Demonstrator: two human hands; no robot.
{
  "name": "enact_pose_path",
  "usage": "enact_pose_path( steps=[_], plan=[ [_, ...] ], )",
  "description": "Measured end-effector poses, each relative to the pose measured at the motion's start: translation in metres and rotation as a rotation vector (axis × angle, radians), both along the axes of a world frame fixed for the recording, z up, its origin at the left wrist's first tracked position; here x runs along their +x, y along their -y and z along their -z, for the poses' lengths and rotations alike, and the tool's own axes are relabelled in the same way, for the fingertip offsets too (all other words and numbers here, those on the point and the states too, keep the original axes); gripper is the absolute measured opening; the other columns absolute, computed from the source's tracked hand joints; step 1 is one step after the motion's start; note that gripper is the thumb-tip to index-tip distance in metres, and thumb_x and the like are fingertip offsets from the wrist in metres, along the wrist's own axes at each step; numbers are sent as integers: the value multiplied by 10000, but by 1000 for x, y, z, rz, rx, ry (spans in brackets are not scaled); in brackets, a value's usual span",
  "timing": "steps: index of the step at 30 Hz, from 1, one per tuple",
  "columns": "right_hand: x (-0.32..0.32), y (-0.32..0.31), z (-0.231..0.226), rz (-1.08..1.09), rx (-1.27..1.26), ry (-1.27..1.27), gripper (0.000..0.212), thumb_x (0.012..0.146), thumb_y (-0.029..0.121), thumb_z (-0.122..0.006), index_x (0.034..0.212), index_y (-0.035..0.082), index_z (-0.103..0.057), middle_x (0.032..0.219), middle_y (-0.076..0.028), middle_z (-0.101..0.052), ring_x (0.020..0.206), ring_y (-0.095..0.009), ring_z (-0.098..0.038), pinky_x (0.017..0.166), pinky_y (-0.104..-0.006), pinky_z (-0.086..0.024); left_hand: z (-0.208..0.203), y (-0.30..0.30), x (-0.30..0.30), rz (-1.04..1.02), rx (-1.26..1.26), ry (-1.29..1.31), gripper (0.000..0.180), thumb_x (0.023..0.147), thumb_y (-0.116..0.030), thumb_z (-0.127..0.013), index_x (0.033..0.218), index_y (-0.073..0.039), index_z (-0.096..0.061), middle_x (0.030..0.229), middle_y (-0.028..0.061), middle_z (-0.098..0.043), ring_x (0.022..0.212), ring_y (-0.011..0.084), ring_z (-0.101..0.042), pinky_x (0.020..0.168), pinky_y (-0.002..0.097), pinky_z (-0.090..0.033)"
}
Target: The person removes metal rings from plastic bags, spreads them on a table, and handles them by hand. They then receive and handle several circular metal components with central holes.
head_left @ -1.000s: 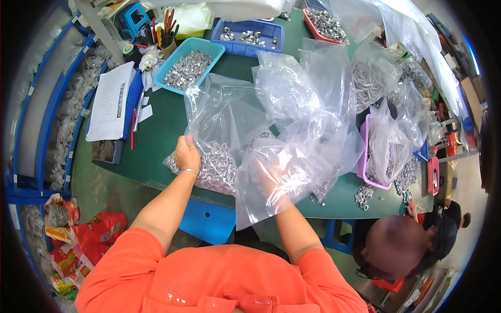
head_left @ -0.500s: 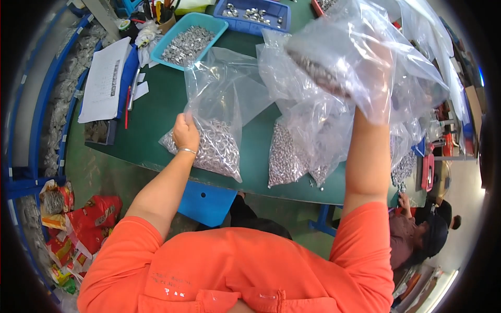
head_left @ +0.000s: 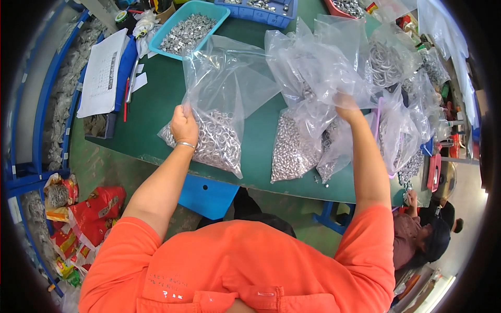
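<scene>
My left hand (head_left: pixel 184 126) is closed on the side of a clear plastic bag of metal rings (head_left: pixel 216 141), which lies on the green table with its upper part loose and spread out. To the right, my right hand (head_left: pixel 348 107) has its fingers closed on the film of another clear plastic bag (head_left: pixel 326 68); the film partly covers the fingertips. Just left of that hand sits a clear bag of small silver bead-like parts (head_left: pixel 295 148). Beside it is a smaller bag of darker metal parts (head_left: pixel 329 156).
Teal tray (head_left: pixel 190 31) of small metal pieces and a blue tray (head_left: pixel 261 11) stand at the back. Papers (head_left: pixel 102 75) and a red pen (head_left: pixel 126 100) lie left. More bags of rings (head_left: pixel 386 65) crowd the right. A co-worker (head_left: pixel 417 232) sits at the right edge.
My right hand has come down and left from a raised place, where it held up a clear bag of metal parts. Bags behind it now show. My left hand stays on its bag.
</scene>
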State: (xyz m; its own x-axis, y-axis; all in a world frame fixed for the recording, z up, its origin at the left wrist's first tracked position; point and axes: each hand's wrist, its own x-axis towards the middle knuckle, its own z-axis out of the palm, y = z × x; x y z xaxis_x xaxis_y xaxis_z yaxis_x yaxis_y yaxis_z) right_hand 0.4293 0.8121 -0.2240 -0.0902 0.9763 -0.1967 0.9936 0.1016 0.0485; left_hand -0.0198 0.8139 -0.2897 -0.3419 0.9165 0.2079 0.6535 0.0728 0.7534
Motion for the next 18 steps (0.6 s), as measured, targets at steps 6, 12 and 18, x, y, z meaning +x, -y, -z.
enact_pose_path(
  steps=[6,12,18],
  plan=[
    [-168,126,-27,-143,387,-766,368,706,3,-611,1067,-6,-538,1051,-199,-564,991,-369,-529,858,-396,-423,-7,2,-6,-39,-48,-41,308,897,-296,-481,797,-9,-531,715,201,-570,662,372,-551,609,393,-426],
    [-275,196,42,212,-216,-952,973,682,297,-741,1336,-95,-136,1292,-299,-329,1205,-403,-349,999,-393,-323,-14,42,-10,2,-208,211,279,888,-263,-507,806,-1,-554,681,130,-615,594,234,-584,582,333,-436],
    [-286,193,49,310,-158,-923,911,645,200,-764,1314,-63,-204,1137,-255,-441,1040,-373,-477,876,-385,-414,-51,58,-41,178,-343,444,279,825,-239,-621,963,-3,-562,818,98,-638,741,156,-603,670,293,-462]
  ],
)
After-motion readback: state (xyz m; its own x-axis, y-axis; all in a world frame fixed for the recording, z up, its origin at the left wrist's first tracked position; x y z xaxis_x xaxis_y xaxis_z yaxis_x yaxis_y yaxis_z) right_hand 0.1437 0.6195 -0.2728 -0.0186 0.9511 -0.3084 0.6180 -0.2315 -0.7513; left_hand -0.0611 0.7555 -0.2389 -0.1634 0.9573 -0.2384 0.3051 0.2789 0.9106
